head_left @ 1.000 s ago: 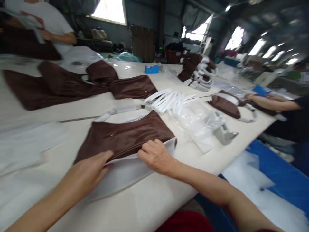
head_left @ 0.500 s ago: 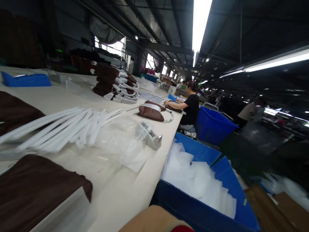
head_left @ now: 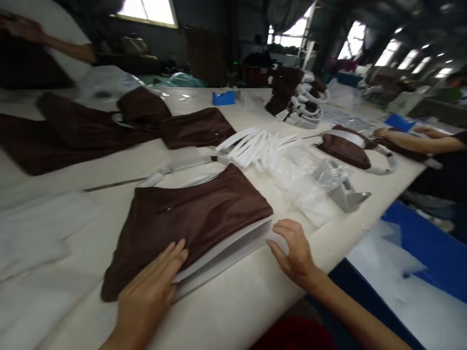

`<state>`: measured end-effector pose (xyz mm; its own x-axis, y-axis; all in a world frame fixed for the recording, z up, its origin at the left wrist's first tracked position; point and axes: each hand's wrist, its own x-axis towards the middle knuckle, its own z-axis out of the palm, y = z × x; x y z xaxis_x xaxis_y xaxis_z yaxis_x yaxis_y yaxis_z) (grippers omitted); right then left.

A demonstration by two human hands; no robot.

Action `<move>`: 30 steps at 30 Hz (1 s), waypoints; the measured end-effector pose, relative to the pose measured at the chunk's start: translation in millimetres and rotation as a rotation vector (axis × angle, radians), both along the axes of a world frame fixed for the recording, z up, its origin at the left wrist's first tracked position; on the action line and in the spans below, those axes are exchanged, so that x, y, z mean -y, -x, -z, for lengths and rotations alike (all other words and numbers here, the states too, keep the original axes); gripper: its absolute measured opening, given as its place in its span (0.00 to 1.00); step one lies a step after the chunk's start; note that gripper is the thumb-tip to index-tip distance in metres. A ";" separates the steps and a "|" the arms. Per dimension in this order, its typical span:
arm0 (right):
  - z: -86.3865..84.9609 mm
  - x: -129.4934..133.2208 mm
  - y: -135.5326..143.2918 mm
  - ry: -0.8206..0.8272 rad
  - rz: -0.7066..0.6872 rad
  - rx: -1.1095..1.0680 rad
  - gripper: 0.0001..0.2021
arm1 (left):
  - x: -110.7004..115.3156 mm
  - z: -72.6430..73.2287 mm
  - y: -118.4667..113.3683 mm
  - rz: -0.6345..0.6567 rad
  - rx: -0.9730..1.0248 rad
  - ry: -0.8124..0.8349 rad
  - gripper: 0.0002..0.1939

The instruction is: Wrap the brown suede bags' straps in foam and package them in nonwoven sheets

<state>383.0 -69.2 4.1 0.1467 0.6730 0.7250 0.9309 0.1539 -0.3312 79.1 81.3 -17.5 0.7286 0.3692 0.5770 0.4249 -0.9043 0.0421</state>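
A brown handbag [head_left: 197,209] lies flat on the table, its handle partly wrapped in white and pointing away from me. A folded white sheet [head_left: 233,250] sticks out from under the bag's near edge, with a gap between its layers. My left hand [head_left: 149,287] rests flat with fingers stretched out on the bag's near left part and the sheet's left end. At the right end of the sheet, my right hand [head_left: 294,250] has its thumb and curled fingers around the sheet's corner.
White foam strips [head_left: 251,146], clear plastic bags [head_left: 299,180] and a grey tape dispenser [head_left: 346,192] lie beyond. More brown bags [head_left: 197,127] are at left and back. A blue bin [head_left: 426,243] with white sheets stands right of the table. Co-workers' arms [head_left: 412,141] show at right and far left.
My view has swung left and down from the aisle to the brown bag. Both my hands have come into view at the bag and white sheet.
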 end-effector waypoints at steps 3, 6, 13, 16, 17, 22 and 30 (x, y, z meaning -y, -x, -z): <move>-26.7 -17.9 -8.1 0.087 -0.096 0.202 0.25 | 8.5 -12.7 -8.8 -0.052 -0.063 -0.099 0.29; -35.9 -48.3 -6.3 0.205 -0.261 0.409 0.16 | 8.7 -24.4 -16.6 -0.045 -0.080 -0.092 0.29; 15.7 -49.0 -16.2 0.101 -0.398 0.433 0.20 | 4.8 -27.1 38.8 -0.042 -0.264 -0.059 0.33; 27.9 -40.0 -15.5 0.130 -0.390 0.383 0.22 | 7.2 -22.0 52.4 -0.119 -0.326 -0.071 0.36; 29.7 -40.2 -14.2 0.133 -0.386 0.369 0.23 | 7.6 -21.9 49.4 -0.154 -0.349 -0.080 0.35; 32.8 -52.0 -9.4 0.108 -0.346 0.367 0.21 | 6.6 -27.9 -5.5 -0.163 -0.271 -0.037 0.35; 39.7 -42.4 -1.8 0.164 -0.331 0.331 0.23 | 4.6 23.5 -33.5 -0.063 -0.089 -0.028 0.42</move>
<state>384.9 -26.8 -35.6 -0.3146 0.7539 0.5768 0.9001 0.4299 -0.0709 112.6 76.7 -41.0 0.7534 0.4006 0.5214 0.4818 -0.8760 -0.0231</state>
